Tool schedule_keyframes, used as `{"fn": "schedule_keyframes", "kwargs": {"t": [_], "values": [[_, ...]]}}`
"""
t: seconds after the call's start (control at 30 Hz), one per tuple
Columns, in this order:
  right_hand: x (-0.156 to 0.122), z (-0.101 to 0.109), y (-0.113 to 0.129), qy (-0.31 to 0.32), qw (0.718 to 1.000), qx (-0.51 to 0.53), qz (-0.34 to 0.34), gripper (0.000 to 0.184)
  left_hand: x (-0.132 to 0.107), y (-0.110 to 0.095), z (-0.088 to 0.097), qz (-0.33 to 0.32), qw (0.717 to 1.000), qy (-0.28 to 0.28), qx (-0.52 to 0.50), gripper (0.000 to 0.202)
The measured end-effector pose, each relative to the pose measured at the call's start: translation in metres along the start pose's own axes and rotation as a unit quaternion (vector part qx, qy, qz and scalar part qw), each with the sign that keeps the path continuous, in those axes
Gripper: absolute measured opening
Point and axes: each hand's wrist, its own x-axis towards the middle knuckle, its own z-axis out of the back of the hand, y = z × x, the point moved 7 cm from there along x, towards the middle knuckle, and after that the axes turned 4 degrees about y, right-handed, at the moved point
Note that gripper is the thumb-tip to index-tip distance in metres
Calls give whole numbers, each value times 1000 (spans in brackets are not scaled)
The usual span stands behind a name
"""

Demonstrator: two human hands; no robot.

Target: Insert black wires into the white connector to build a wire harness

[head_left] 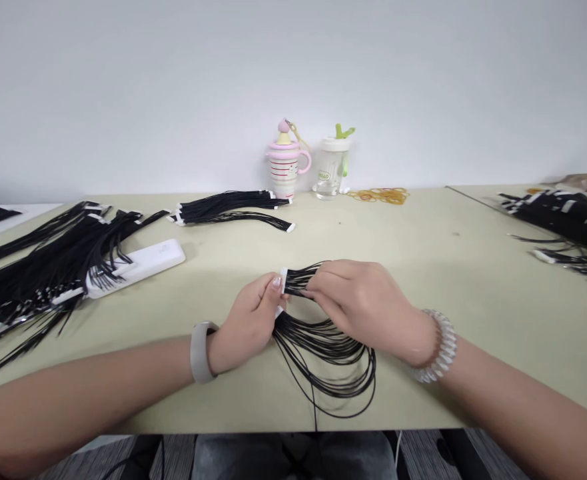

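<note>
My left hand (254, 312) is closed on the white connector end of a black wire harness (333, 343), thumb pressed on top. A second white connector shows just below the thumb. The black wires run right from the connectors and curve round in a wide loop over the table. My right hand (366, 301) pinches the wires a short way right of the upper connector, fingertips pressed together. The palm hides part of the loop. One loose wire hangs lower than the others, near the table's front edge.
Black wire bundles (48, 260) lie at left, partly over a white case (158, 259). Another bundle (223, 205) lies at the back, near a pink-lidded mug (283, 167) and a clear cup (329, 170). Yellow rubber bands (380, 195) lie beside them. More wires (568, 220) are at right.
</note>
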Motion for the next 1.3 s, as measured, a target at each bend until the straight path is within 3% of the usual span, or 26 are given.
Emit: {"fn": "schedule_keyframes", "kwargs": {"t": [0.97, 1.3], "values": [[2, -12, 5, -6, 999, 20, 41, 18, 0, -4, -5, -35, 996, 50, 59, 34], [4, -16, -2, 10, 999, 28, 24, 16, 1, 9, -5, 33, 999, 39, -6, 37]]}}
